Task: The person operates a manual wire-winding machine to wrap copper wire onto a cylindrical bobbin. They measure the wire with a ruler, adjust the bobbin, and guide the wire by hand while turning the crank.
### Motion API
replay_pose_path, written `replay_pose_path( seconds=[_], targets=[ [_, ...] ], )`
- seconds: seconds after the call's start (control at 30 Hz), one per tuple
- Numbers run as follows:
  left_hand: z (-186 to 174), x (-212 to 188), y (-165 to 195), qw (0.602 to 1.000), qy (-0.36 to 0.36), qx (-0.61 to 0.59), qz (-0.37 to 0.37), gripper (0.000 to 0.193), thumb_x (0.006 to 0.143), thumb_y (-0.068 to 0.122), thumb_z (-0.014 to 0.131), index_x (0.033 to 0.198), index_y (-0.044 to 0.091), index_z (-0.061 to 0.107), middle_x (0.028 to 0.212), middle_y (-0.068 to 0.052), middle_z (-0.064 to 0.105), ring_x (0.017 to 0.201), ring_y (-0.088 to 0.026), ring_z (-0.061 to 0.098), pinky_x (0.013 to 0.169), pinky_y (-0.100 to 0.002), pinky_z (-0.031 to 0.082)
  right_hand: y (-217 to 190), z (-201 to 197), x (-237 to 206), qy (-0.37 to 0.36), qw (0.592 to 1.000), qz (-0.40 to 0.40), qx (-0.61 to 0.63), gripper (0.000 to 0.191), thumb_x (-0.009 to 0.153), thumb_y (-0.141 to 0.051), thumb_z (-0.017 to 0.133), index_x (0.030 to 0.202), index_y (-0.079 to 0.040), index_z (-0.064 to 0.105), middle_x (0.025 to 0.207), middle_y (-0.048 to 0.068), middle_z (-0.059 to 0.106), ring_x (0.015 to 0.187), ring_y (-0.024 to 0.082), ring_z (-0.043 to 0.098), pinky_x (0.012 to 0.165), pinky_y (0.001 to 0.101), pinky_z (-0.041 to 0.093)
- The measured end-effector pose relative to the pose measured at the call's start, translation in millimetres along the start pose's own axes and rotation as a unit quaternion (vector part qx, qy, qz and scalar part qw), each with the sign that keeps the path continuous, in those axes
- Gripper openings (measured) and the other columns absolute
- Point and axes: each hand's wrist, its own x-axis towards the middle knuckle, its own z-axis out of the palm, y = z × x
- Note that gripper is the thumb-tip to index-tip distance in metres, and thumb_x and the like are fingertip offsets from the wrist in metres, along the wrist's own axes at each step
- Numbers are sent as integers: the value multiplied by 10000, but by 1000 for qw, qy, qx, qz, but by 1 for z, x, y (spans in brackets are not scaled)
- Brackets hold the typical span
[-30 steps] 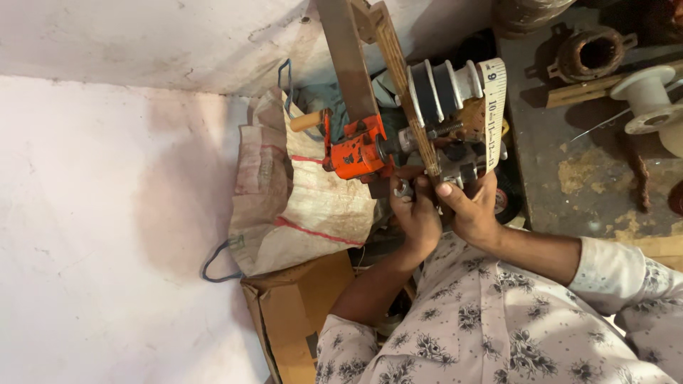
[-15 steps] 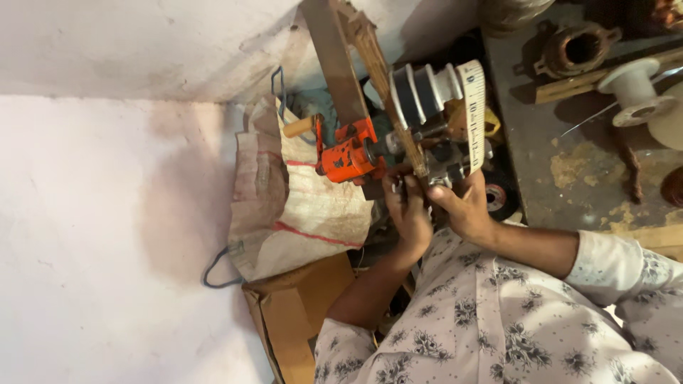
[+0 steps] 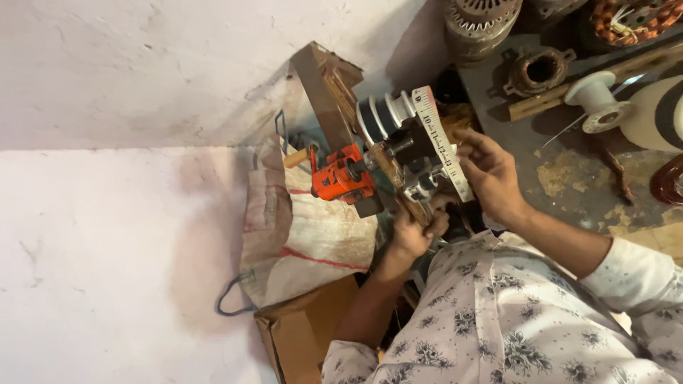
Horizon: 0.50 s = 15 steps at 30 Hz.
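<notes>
A hand coil-winding machine stands on a wooden board (image 3: 329, 92), with an orange crank gearbox (image 3: 343, 179) and black and white winding formers (image 3: 388, 117). A white ruler strip (image 3: 442, 142) runs along the formers. My left hand (image 3: 415, 231) is closed around the lower end of the machine's frame, just under the formers. My right hand (image 3: 492, 174) is beside the ruler strip with its fingers spread. The fingertips touch the strip's edge and hold nothing.
A woven sack (image 3: 306, 227) and an open cardboard box (image 3: 302, 334) lie left of my arms. On the dark bench at the right are motor stators (image 3: 484, 18), a rusty bearing housing (image 3: 539, 70), a white spool (image 3: 596, 99) and a wooden stick (image 3: 605, 75). White wall fills the left.
My right hand has left the lower part of the machine, moved up beside the ruler strip and spread its fingers. My left hand keeps its grip. The view has shifted.
</notes>
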Motion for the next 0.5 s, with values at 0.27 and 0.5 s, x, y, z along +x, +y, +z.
replay_pose_path(
  seconds=[0.27,0.5],
  targets=[
    [19,-4,-25,984,1,-180,3,856,931,880,410,1273,133,648,1193,-37,691,578,-139,348,585,-298,260,-26,-5,50,-139,989,-39,-29,421,1016,-30,632,1433,-30,574,1336,99,656,1185,155,641,993,297,562],
    [38,-8,-29,989,64,-134,-21,1072,816,1001,303,1298,109,652,1087,-30,688,522,-104,332,551,-277,247,-56,34,95,-189,941,-241,-145,447,960,-21,690,1393,-65,589,1385,110,627,1215,212,639,988,343,591]
  ],
)
